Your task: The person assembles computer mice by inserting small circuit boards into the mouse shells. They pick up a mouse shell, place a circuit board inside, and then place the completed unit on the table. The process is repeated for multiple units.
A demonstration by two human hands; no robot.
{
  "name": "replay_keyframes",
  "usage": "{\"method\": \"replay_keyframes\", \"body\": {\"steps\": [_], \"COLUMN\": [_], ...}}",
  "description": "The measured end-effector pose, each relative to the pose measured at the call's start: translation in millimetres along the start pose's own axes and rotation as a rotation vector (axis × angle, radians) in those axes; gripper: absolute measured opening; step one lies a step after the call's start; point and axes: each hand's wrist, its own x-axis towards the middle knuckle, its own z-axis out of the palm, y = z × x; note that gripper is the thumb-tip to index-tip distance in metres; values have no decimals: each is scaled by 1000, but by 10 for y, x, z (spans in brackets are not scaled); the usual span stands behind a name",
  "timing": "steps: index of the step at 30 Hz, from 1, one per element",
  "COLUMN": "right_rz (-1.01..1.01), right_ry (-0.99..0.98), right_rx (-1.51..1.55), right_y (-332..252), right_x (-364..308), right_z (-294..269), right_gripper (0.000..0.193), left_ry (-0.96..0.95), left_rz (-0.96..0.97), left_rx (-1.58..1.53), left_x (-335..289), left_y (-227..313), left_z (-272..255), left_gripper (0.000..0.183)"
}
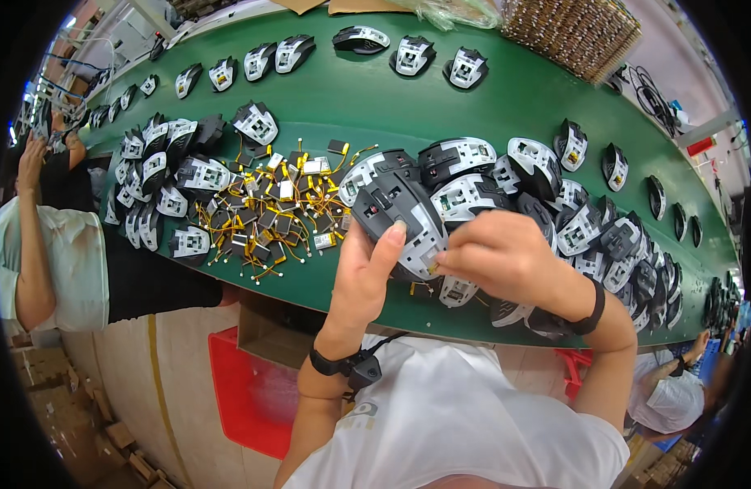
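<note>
My left hand is closed round a computer mouse with a black and pale grey shell, thumb on its face. The mouse is tilted up above the table edge. At its lower end, the fingers of my right hand are pinched together against the shell. A speck of yellow shows at those fingertips; what they hold is too small to make out. Left of the mouse lies a loose heap of small battery packs with yellow tape and thin wires. More part-built mice are piled just beyond and right of my hands.
On the green conveyor table, spaced mice form a row along the far side. Another pile of mice stands at the left. A woven basket sits at the back. Below the table is a red crate. Other people work at both sides.
</note>
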Motion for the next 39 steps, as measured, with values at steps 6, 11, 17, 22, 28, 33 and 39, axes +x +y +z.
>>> {"method": "replay_keyframes", "body": {"steps": [6,11,17,22,28,33,39], "right_rz": [367,396,224,80,63,-77,-5], "right_ry": [17,69,145,163,289,275,70], "right_rx": [284,251,143,78,8,-135,-482], "right_y": [-14,-96,-137,-112,-100,-95,-247], "right_x": [86,16,4,26,59,-38,-86], "right_z": [12,52,19,44,205,318,288], "right_gripper": [23,21,30,30,27,37,52], "left_ry": [25,23,55,73,103,113,169], "left_rz": [36,-14,36,41,70,56,107], "left_rx": [-33,-162,-197,-207,-164,-244,-226], "left_x": [30,118,78,87,75,68,94], "left_y": [-36,-19,59,37,68,91,70], "left_z": [83,58,52,27,145,140,100], "left_gripper": [40,41,42,41,49,53,53]}}
